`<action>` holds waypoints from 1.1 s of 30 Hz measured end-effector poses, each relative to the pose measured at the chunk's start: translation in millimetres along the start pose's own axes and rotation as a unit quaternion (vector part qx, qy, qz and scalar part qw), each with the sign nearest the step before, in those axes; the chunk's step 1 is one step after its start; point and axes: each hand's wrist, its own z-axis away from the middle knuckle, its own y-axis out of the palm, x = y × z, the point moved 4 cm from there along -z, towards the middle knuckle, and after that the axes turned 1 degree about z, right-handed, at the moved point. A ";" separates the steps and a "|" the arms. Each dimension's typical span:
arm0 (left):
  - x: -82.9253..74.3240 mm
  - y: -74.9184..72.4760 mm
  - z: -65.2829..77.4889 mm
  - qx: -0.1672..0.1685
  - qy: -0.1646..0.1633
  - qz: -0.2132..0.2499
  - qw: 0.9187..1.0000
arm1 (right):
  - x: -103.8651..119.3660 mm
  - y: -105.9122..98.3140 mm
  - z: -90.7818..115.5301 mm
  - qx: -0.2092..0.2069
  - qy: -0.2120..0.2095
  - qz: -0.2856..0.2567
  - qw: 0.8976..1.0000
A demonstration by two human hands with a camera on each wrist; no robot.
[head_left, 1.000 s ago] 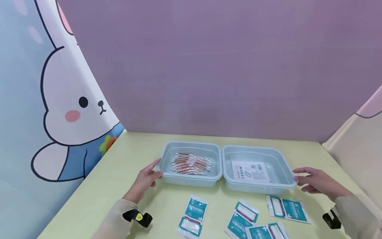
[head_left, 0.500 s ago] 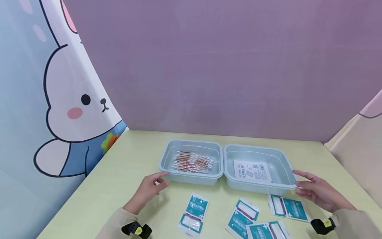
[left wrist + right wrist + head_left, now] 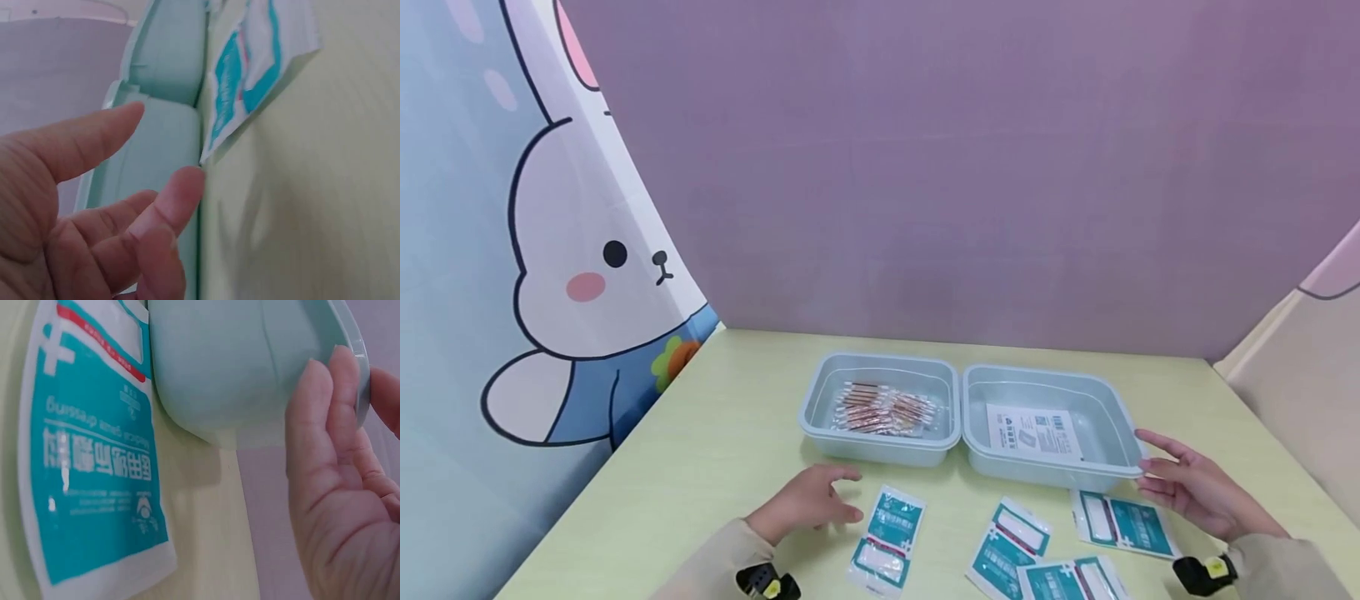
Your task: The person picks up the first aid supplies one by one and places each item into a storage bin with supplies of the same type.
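Note:
In the head view my left hand [image 3: 816,504] hovers above the table just left of a gauze dressing packet [image 3: 889,533], thumb and index finger apart, holding nothing. The left wrist view shows the same spread fingers with the packet [image 3: 240,69] beyond them. My right hand [image 3: 1206,496] holds the right end of a pale blue plastic bin [image 3: 1037,471], its fingers on both sides of the rim in the right wrist view. That bin has a white printed label [image 3: 1033,431] on its floor. Close below the right hand lies another gauze dressing packet [image 3: 100,462].
A second blue bin [image 3: 880,450] stands against the first one's left side, with bagged brown-and-white swabs [image 3: 883,408] inside. Two more gauze packets [image 3: 1009,546] overlap near the table's front. A purple wall [image 3: 925,167] rises behind the yellow table [image 3: 760,383].
My left hand has let go of the left bin's rim and moved right and toward me, up to the nearest packet. My right hand stays at the right bin's rim.

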 end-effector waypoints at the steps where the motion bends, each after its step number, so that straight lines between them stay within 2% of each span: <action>1: -1.3 1.9 -0.5 0.007 -0.006 -0.008 1.000 | -0.2 -0.2 0.2 0.003 -0.002 -0.001 1.000; 6: -3.6 10.6 -3.2 0.031 -0.040 -0.047 0.998 | -0.4 -1.1 0.2 0.011 -0.012 -0.006 1.000; 9: -4.9 14.5 -5.4 0.042 -0.045 -0.084 0.995 | -0.6 -1.0 -0.2 0.021 -0.017 -0.012 1.000; 13: -8.1 17.8 -8.4 0.046 -0.037 -0.137 0.989 | -1.6 -0.1 -1.1 0.035 -0.025 -0.021 0.999; 17: -11.9 21.7 -9.3 0.044 -0.031 -0.164 0.985 | -3.5 0.7 -1.8 0.043 -0.027 -0.035 0.998; 24: -20.8 29.9 -13.3 0.039 -0.026 -0.215 0.975 | -2.5 -0.4 -1.7 0.029 -0.023 -0.037 0.999; 28: -25.7 36.1 -15.8 0.042 -0.028 -0.239 0.970 | -2.7 0.1 -1.5 0.043 -0.024 -0.041 0.998; 33: -30.1 41.7 -18.5 0.053 -0.024 -0.247 0.967 | -2.8 0.5 -1.5 0.046 -0.027 -0.047 0.997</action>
